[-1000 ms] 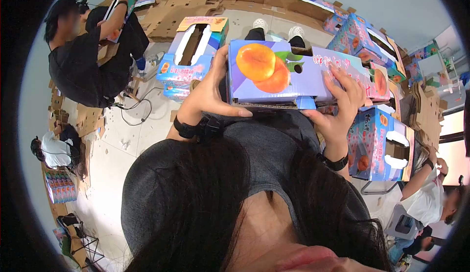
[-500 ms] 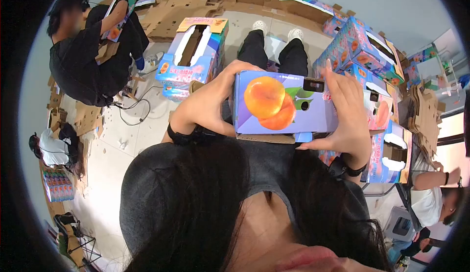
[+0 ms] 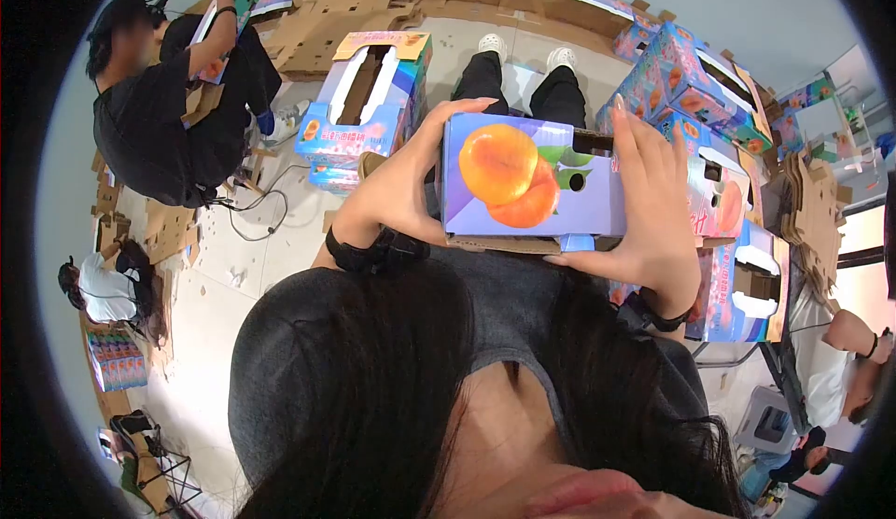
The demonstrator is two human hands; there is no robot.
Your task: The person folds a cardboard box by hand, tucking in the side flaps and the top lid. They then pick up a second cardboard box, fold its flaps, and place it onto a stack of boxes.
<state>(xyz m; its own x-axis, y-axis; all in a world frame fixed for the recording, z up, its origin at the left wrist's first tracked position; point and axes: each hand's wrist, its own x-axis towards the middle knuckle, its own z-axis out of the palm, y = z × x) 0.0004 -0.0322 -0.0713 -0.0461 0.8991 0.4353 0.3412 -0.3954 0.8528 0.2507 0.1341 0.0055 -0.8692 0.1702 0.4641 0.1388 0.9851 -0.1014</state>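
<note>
A purple cardboard fruit box (image 3: pixel 579 209) printed with two orange peaches is held in front of my chest, its end panel facing me. This panel has a dark slot and a round hole. My left hand (image 3: pixel 420 169) grips the box's left edge, thumb low and fingers over the top. On the right side my right hand (image 3: pixel 653 206) clasps it, fingers spread along the upper corner and thumb under the lower edge. A brown cardboard flap and a small blue tab show along the bottom edge. The far side of the box is hidden.
A folded fruit box (image 3: pixel 359 113) stands on the floor to the left. More boxes (image 3: pixel 695 80) are stacked at the right, beside flat cardboard sheets (image 3: pixel 810 211). A person in black (image 3: pixel 159 99) handles a box at upper left; cardboard (image 3: pixel 341 29) lies along the back wall.
The box in my hands has risen slightly and tilted a little, and both hands moved with it. The person at upper left has shifted the carton downward.
</note>
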